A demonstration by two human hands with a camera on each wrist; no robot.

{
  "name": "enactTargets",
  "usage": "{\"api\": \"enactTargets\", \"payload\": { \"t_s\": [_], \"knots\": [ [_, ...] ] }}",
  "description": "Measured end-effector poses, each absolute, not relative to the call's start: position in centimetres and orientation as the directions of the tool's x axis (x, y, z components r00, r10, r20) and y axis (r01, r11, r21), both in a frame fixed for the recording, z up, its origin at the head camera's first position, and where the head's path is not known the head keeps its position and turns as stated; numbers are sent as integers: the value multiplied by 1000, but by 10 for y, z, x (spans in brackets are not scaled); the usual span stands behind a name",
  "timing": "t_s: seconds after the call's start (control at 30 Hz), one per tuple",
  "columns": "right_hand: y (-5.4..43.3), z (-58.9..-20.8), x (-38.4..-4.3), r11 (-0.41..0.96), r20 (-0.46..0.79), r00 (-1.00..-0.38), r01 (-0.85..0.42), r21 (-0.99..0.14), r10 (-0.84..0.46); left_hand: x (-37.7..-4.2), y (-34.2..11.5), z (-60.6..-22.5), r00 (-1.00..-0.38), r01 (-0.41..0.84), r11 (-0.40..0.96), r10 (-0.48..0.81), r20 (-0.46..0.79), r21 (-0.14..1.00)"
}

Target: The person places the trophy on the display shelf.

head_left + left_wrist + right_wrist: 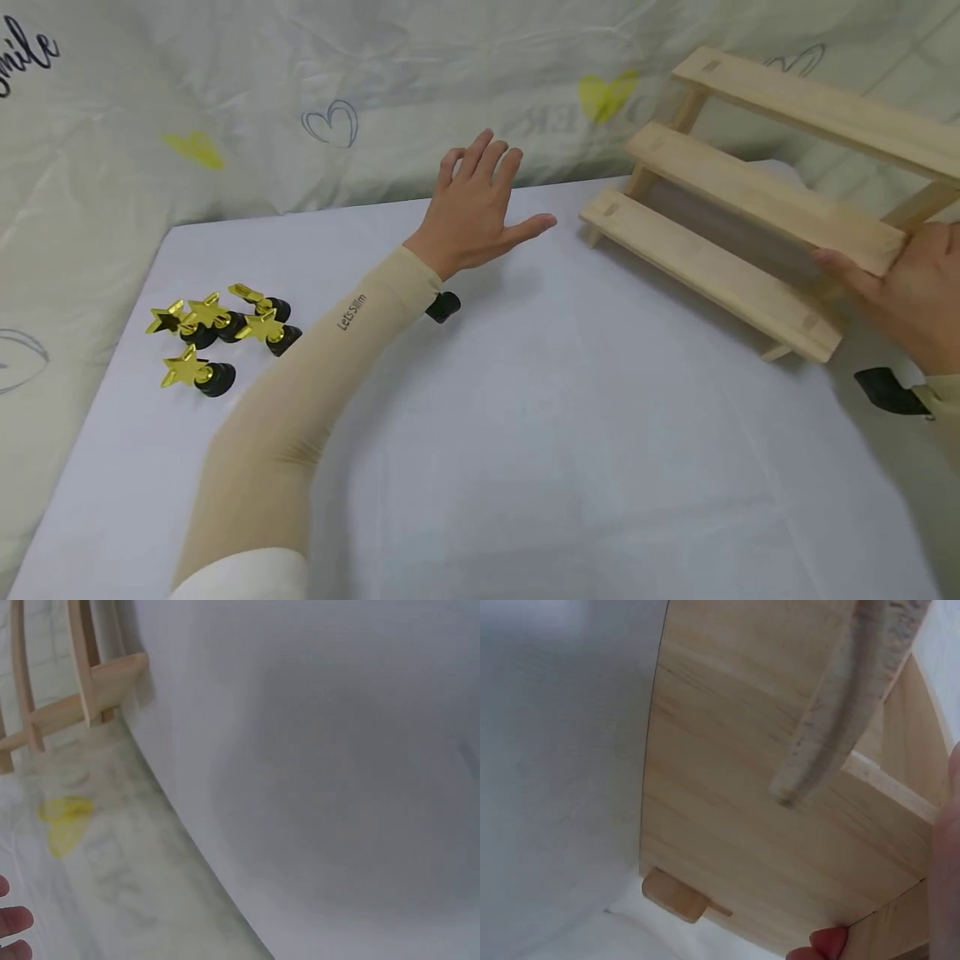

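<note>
pale wood dominates the right of the scene: a three-tier stand (765, 196), slanted toward the far right of a white-covered surface (525, 458), is gripped at its right end by a person's right hand (911, 287). the thumb lies over the end of the middle tier, while the right wrist view catches fingertips (829, 941) curled against the wood, leaving the hand closed around the frame. taking hold there, where tier meets side support, probably gives a firm grip on a rigid joint and leaves most of each plank's top uncovered. whether every foot of the stand touches the surface cannot be told.

the left hand (476, 204) is raised over the far side of the surface, back upward, fingers loosely spread and thumb out to the side; it is well open and has hold of nothing. it is apart from the stand, which lies to its right, and its spread suggests a hand kept free while the other bears on the wood.

at the left, beyond the beige sleeve (322, 367), five gold star trophies (230, 327) on round black bases form a loose cluster, well apart from the stand, presumably grouped there to be within reach yet out of its way. behind them all hangs a pale cloth (450, 50) printed with hearts and lettering.
</note>
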State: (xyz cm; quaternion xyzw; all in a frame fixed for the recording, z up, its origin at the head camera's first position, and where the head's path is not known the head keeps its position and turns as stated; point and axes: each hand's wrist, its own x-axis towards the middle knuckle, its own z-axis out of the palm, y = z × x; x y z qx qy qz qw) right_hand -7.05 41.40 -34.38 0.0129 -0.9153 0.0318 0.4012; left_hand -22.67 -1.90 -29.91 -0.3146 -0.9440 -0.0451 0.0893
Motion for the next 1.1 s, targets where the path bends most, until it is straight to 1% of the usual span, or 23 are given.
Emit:
{"api": "enactTargets", "payload": {
  "t_s": [0.13, 0.3, 0.37, 0.5, 0.57, 0.73, 0.8, 1.0, 1.1],
  "knots": [
    [415, -342, -68, 998, 715, -699, -57, -28, -20, -228, -4, -301, -757, 634, 773, 617, 218, 12],
    [418, -341, -66, 995, 710, -699, -93, 22, -81, -228, 12, -304, -720, 671, 742, 654, 231, -9],
    [419, -341, -66, 992, 717, -687, -113, 53, -116, -227, 17, -303, -722, 672, 740, 658, 212, -7],
    [419, -336, -65, 985, 702, -691, -139, 105, -173, -227, 25, -302, -729, 669, 744, 656, 195, -5],
    [419, -333, -64, 982, 678, -710, -136, 129, -188, -228, 29, -301, -733, 664, 747, 653, 189, -5],
    [417, -330, -62, 986, 662, -731, -122, 111, -165, -230, 39, -299, -752, 651, 759, 644, 138, 9],
    [416, -331, -61, 986, 664, -729, -129, 105, -166, -230, 44, -298, -754, 651, 759, 645, 123, 18],
    [414, -329, -59, 972, 661, -712, -173, 159, -235, -225, 58, -297, -739, 673, 739, 670, 74, 23],
    [410, -330, -59, 974, 666, -711, -183, 136, -226, -223, 65, -300, -724, 687, 727, 685, 74, -2]
  ]
}}
